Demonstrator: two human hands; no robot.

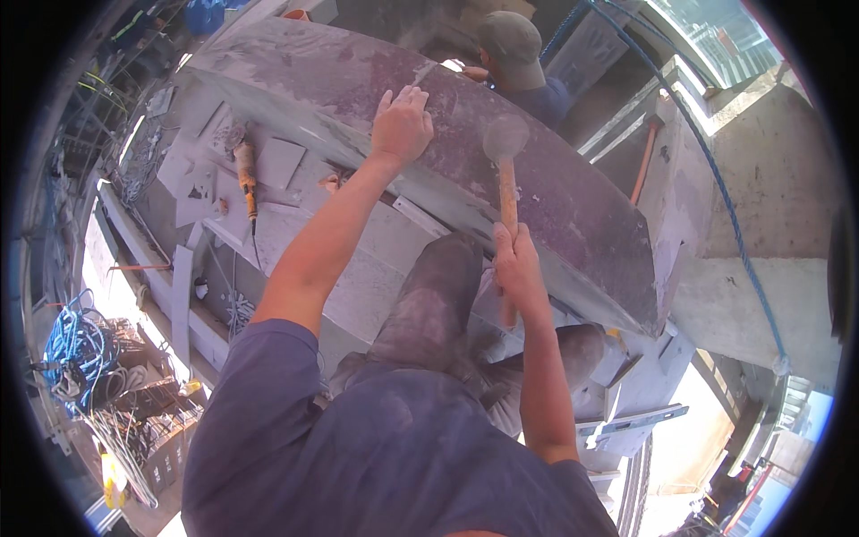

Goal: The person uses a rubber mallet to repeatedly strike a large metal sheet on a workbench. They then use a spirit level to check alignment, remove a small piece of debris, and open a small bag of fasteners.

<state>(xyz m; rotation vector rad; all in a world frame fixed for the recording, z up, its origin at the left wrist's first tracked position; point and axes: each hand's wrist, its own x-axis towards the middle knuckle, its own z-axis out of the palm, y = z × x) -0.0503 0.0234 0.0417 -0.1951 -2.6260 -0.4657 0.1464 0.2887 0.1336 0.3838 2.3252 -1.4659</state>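
Right hand [517, 259], closed around the wooden handle of a mallet [506, 139] whose long axis points up at the stone slab [555, 192], head just over the slab face; left hand [403, 121] lies flat, fingers spread, on the slab's upper edge.

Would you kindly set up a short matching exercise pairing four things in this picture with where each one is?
Things:
1. left hand
2. right hand
3. angle grinder
4. blue rope coil

Places:
A. lying on the dusty surface left of the slab
B. flat on the stone slab
C. far left, low down
D. around the wooden handle of the mallet

Pairs: 1-B, 2-D, 3-A, 4-C
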